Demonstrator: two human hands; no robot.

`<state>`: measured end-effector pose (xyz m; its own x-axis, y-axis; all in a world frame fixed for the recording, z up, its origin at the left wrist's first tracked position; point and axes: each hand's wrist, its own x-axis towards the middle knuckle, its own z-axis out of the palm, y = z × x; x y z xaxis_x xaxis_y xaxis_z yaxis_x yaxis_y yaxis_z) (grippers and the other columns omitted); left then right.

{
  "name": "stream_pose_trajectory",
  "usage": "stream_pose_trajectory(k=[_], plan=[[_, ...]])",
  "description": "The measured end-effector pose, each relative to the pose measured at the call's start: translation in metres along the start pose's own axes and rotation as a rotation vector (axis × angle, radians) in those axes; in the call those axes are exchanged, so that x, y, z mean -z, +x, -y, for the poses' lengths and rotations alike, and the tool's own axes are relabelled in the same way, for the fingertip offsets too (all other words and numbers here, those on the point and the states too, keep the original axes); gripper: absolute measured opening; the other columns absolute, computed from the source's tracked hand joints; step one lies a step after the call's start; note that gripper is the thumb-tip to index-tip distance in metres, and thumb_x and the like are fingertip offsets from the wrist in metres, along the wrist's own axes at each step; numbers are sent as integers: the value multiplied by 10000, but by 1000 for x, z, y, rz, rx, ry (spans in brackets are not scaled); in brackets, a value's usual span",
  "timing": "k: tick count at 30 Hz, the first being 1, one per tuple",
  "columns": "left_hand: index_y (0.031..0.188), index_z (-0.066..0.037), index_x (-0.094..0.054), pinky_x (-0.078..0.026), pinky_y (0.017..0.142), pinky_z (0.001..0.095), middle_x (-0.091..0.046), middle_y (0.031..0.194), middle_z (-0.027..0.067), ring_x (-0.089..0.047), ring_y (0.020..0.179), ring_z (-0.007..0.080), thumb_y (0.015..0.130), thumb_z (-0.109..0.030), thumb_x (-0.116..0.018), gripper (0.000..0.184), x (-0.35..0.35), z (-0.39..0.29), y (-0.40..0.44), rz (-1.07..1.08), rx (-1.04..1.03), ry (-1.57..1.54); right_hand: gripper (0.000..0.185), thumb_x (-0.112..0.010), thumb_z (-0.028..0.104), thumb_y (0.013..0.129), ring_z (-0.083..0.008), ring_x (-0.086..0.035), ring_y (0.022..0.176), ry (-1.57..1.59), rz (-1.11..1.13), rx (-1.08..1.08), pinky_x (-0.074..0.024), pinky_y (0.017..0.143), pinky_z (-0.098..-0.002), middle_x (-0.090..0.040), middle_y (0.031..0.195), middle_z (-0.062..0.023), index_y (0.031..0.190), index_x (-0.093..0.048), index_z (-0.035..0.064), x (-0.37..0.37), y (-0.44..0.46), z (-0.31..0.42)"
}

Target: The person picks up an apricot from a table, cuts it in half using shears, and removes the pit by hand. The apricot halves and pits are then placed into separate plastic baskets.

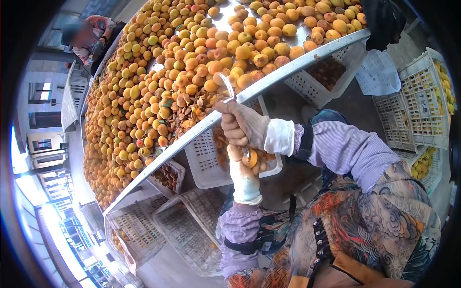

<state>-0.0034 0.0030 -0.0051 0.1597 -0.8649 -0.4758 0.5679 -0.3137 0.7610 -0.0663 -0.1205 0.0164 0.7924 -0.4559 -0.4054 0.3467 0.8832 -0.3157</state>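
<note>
My right hand (245, 122), in a tan glove with a white cuff, is closed round a thin curved metal tool (227, 86) that sticks up past the table's edge. Just below it, my left hand (246, 168), in a pale glove, holds an orange fruit (249, 157), partly covered by the fingers. The two hands are close together, at the near rim of a metal table (283, 72). Many orange and yellow fruits (197, 53) like apricots lie on it, with brownish pieces (189, 113) near the rim.
Beneath the hands, a white crate (206, 163) contains orange-brown pieces. Another crate (312, 89) stands under the table at right. Stacked crates (413, 103) with yellow fruit are at far right. Grey crates (187, 230) sit lower left. Another person (93, 38) is at the upper left.
</note>
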Motion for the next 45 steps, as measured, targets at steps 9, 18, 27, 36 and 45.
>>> stream_pose_trajectory(k=[9,18,27,36,45], plan=[[916,-123,-523,-419,629,385,-495,719,35,-472,675,209,906,-546,-438,432,-13,-15,0,25,180,-343,370,-496,360,906,-82,-257,380,-216,-78,222,-172,358,-253,-296,515,33,637,-383,131,-17,-14,4],[950,-38,-553,-457,659,326,-451,651,4,-507,684,185,855,-456,-610,432,-23,-62,20,-26,-98,-122,282,-520,311,921,-95,-373,366,43,-240,618,-299,335,-234,-430,536,21,713,-491,123,-13,-23,64],[954,-6,-547,-433,510,244,-536,726,24,-490,574,78,891,-462,-573,461,15,-152,111,-460,-579,669,200,-550,280,878,-49,-325,381,-124,-357,427,-249,330,-206,-391,536,56,745,-503,138,-7,-47,91],[1017,6,-577,-486,679,296,-642,800,125,-605,687,194,823,-213,-661,304,16,-123,46,-298,-491,1291,183,-521,273,909,-49,-405,423,-430,-299,485,-330,352,-204,-438,617,42,805,-473,130,1,-55,85],[1048,9,-587,-486,755,277,-637,925,116,-616,822,178,854,-182,-635,276,-14,-141,90,-255,-827,1439,202,-538,293,912,-51,-420,438,-263,-254,249,-323,348,-203,-451,622,35,890,-513,94,-3,-63,82]])
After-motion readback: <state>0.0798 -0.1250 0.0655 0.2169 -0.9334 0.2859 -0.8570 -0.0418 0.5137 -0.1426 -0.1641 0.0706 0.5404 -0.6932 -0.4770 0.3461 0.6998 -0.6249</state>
